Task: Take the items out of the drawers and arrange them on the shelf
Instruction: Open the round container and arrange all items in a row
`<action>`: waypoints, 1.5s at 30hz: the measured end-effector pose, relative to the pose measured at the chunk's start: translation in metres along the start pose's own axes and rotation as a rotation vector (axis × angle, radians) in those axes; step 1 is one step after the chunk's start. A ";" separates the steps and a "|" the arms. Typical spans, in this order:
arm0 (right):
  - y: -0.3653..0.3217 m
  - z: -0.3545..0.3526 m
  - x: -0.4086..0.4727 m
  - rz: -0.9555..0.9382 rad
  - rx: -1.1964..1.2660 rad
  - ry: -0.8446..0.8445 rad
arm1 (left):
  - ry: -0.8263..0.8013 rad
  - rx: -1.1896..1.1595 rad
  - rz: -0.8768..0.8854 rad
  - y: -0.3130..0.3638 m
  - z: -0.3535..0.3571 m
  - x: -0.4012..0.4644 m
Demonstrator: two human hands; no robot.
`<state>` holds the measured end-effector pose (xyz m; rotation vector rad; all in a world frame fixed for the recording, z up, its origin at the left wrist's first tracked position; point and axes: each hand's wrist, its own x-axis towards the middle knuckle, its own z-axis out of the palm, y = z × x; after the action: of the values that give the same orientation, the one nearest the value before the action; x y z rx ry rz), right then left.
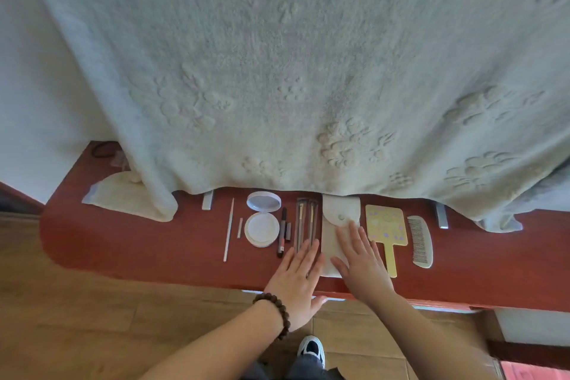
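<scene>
A row of items lies on the red-brown shelf (138, 244). From left: a thin white stick (229, 230), an open round compact (262, 219), a dark pencil (282, 233), a clear sleeve of brushes (306, 222), a cream pouch (338, 219), a yellow hand mirror (386, 231) and a pale comb (421, 241). My left hand (297, 281), with a bead bracelet at the wrist, lies flat with its fingertips on the lower end of the brush sleeve. Fingers straight, my right hand (359, 262) rests flat on the pouch.
A large pale embossed blanket (293, 71) hangs over the back of the shelf and hides what is behind. A folded cream cloth (123, 194) lies at the shelf's left end. Wooden floor (92, 318) and my shoe (311, 348) are below.
</scene>
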<state>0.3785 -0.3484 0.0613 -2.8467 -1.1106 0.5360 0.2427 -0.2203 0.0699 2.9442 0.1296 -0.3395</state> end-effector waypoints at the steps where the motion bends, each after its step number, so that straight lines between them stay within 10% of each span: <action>1: 0.000 0.000 0.001 -0.009 -0.011 0.000 | -0.014 0.003 -0.003 0.003 0.000 0.002; 32: 0.113 -0.009 -0.033 0.325 0.112 0.087 | -0.219 0.019 -0.107 0.056 0.000 0.030; 45: 0.108 -0.005 -0.032 0.077 0.021 0.128 | -0.202 0.027 -0.154 0.067 -0.005 0.030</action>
<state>0.4280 -0.4491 0.0582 -2.8685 -0.9731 0.3612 0.2802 -0.2830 0.0789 2.9115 0.3272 -0.6625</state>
